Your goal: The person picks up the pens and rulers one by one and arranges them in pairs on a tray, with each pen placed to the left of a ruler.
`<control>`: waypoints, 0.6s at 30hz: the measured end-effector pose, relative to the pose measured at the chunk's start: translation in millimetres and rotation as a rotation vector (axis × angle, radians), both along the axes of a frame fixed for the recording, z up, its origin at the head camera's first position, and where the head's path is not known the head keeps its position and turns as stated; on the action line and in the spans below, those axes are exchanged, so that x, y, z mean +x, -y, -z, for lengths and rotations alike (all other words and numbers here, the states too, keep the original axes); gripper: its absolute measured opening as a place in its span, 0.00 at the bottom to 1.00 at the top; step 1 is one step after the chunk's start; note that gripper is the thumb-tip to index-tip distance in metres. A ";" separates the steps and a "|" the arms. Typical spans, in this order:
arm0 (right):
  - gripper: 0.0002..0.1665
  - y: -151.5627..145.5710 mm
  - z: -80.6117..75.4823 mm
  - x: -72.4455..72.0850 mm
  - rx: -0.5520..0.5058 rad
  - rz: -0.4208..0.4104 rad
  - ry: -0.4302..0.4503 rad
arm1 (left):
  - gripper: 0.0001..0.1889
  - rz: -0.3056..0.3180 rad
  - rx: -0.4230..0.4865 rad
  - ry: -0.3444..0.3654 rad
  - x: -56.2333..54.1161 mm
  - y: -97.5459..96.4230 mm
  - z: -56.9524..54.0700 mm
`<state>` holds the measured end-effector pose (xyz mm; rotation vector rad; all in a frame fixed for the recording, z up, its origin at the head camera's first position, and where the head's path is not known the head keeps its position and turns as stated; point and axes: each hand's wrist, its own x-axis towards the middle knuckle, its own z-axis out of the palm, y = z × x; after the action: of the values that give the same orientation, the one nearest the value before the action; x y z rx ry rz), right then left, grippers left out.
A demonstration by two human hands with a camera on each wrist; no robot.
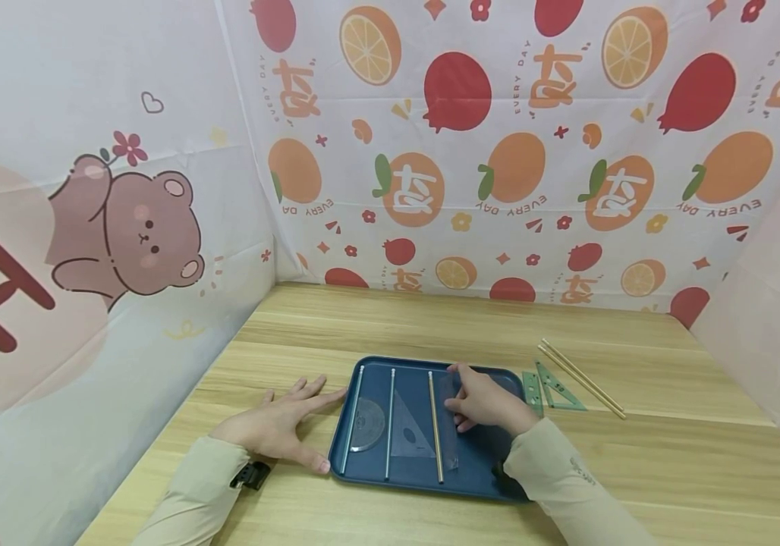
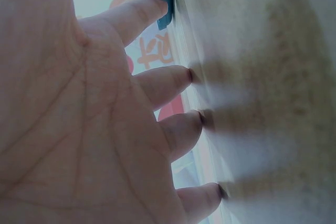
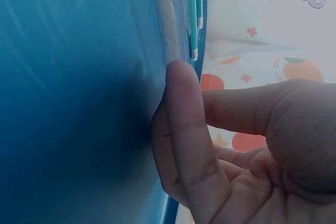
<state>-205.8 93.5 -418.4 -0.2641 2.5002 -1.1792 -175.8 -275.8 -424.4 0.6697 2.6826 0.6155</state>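
Note:
A dark blue tray (image 1: 417, 489) lies on the table. My left hand (image 1: 281, 425) is beside its left edge, fingers spread, with the thumb tip and index finger at the rim; in the left wrist view the other fingertips (image 2: 181, 77) rest on the tabletop. Over the tray, my right hand (image 1: 489, 398) pinches a clear ruler (image 1: 450, 451) near its far end; part of the ruler is hidden by the fingers. Left of the ruler lie a gold pencil (image 1: 436, 432), a clear set square (image 1: 409, 440), two pale green pencils (image 1: 390, 425) and a clear protractor (image 1: 368, 425).
Right of the tray, a green set square (image 1: 564, 392) and a green ruler-like piece (image 1: 532, 388) lie on the wooden table (image 1: 677, 455). Two thin wooden pencils or sticks (image 1: 581, 375) lie beyond them. Printed cloth (image 1: 458, 174) hangs behind and at the sides.

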 end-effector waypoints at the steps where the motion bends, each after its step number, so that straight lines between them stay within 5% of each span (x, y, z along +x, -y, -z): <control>1: 0.37 0.5 0.0 0.1 0.000 -0.002 0.000 | 0.63 0.001 0.000 -0.001 0.0 0.0 0.0; 18: 0.36 7.5 2.3 2.3 0.032 -0.002 -0.005 | 0.63 -0.006 0.012 0.015 0.4 -0.9 -1.0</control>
<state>-203.6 86.0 -420.7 -0.2618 2.5199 -1.1385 -175.4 -275.0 -423.4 0.6576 2.6704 0.6355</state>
